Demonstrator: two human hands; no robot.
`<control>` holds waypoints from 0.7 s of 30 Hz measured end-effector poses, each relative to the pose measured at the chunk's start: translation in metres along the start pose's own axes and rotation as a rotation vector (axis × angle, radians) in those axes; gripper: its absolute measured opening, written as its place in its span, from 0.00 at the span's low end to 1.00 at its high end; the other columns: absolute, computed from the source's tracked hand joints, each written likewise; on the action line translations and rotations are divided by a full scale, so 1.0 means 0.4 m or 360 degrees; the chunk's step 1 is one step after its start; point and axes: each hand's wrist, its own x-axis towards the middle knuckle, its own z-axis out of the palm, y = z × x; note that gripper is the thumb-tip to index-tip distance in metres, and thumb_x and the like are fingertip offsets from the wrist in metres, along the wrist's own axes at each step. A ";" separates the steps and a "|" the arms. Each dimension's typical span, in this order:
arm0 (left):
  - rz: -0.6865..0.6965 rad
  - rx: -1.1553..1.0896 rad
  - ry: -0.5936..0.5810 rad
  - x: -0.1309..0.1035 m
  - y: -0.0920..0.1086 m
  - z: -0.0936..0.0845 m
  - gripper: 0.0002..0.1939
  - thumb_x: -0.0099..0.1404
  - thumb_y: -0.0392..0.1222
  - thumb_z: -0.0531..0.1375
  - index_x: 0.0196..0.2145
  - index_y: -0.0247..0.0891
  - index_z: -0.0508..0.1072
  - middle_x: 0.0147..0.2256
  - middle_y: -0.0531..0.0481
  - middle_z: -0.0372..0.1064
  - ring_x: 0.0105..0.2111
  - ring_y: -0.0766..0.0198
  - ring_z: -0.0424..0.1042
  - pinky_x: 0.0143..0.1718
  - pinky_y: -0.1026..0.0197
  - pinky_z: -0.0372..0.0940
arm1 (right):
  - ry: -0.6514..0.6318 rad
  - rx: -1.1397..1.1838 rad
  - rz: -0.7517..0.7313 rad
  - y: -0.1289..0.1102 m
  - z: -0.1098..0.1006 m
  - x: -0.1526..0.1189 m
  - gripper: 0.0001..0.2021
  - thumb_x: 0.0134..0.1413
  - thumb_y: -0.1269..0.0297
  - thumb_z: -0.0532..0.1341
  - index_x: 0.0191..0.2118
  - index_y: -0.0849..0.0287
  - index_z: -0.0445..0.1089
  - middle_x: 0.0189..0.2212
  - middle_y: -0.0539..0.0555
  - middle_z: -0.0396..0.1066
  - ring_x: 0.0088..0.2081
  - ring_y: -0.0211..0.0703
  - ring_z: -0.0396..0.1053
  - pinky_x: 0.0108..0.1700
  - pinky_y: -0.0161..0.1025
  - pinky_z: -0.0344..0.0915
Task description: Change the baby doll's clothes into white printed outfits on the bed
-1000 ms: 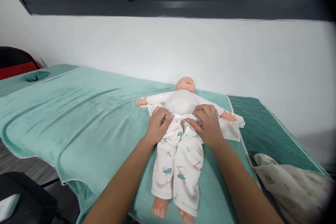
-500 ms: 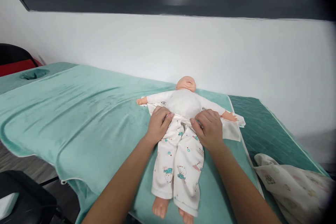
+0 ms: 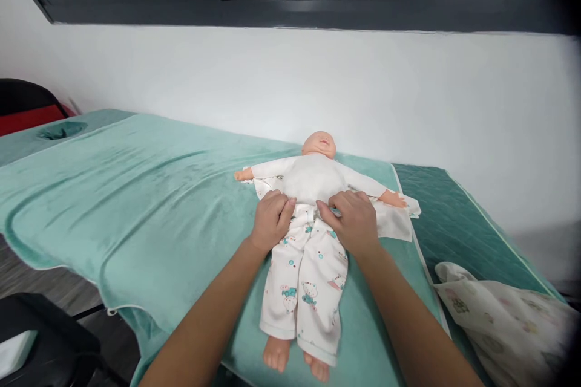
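Note:
A baby doll [image 3: 314,178] lies on its back, arms spread, its bare feet toward me. It has white sleeves and a white top, and white patterned pants [image 3: 301,278] cover its legs. My left hand [image 3: 273,217] is closed on the waistband at the doll's hip on the left, thumb along the edge. On the other side my right hand [image 3: 351,217] also grips the waistband, with thumb and fingers bent together. The cloth inside both grips is mostly hidden. Under the doll's arms lies an opened white patterned garment [image 3: 394,222].
A light green blanket [image 3: 149,205] covers the bed, with a darker green quilted cover [image 3: 463,224] at the right. A crumpled patterned cloth [image 3: 503,314] lies at the lower right. Behind stands a white wall [image 3: 227,84]. A black chair [image 3: 49,338] is at the lower left.
My right hand has shifted slightly left along the waistband, and the pants' front now looks straighter and more gathered. My left hand stays at the hip. The view has shifted slightly.

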 end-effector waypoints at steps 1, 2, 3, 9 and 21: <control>-0.0019 -0.0006 0.0014 -0.001 0.001 0.001 0.21 0.73 0.41 0.48 0.21 0.41 0.51 0.20 0.55 0.49 0.24 0.65 0.54 0.30 0.57 0.52 | -0.0014 0.0009 0.0016 0.000 0.000 0.000 0.15 0.65 0.59 0.58 0.26 0.56 0.61 0.21 0.48 0.65 0.28 0.40 0.61 0.38 0.42 0.53; -0.0053 -0.0013 0.0013 -0.002 0.002 0.002 0.21 0.73 0.42 0.48 0.21 0.41 0.50 0.20 0.55 0.49 0.23 0.65 0.54 0.29 0.58 0.52 | -0.0032 0.0016 0.0035 0.001 -0.002 0.000 0.16 0.65 0.59 0.58 0.26 0.56 0.61 0.21 0.48 0.65 0.28 0.40 0.61 0.38 0.42 0.53; -0.0095 -0.0015 -0.0006 -0.002 0.002 0.001 0.21 0.73 0.43 0.49 0.21 0.41 0.51 0.20 0.55 0.50 0.23 0.65 0.55 0.29 0.58 0.52 | -0.0053 0.0019 0.0054 0.003 -0.005 0.000 0.16 0.66 0.58 0.57 0.26 0.56 0.61 0.21 0.48 0.65 0.29 0.40 0.61 0.38 0.42 0.52; -0.0247 0.0053 -0.0141 -0.013 0.004 -0.026 0.17 0.73 0.45 0.49 0.26 0.40 0.61 0.25 0.52 0.61 0.31 0.62 0.61 0.36 0.58 0.57 | -0.0233 0.0016 0.0022 0.025 -0.036 0.001 0.18 0.67 0.55 0.55 0.27 0.57 0.65 0.23 0.50 0.67 0.32 0.42 0.62 0.39 0.42 0.52; -0.0233 0.0221 -0.0204 -0.032 -0.011 -0.021 0.17 0.73 0.47 0.49 0.26 0.40 0.61 0.25 0.53 0.61 0.30 0.63 0.62 0.35 0.58 0.56 | -0.0191 0.0089 0.0117 0.003 -0.041 -0.048 0.18 0.68 0.59 0.54 0.24 0.56 0.60 0.22 0.49 0.62 0.26 0.40 0.55 0.35 0.42 0.51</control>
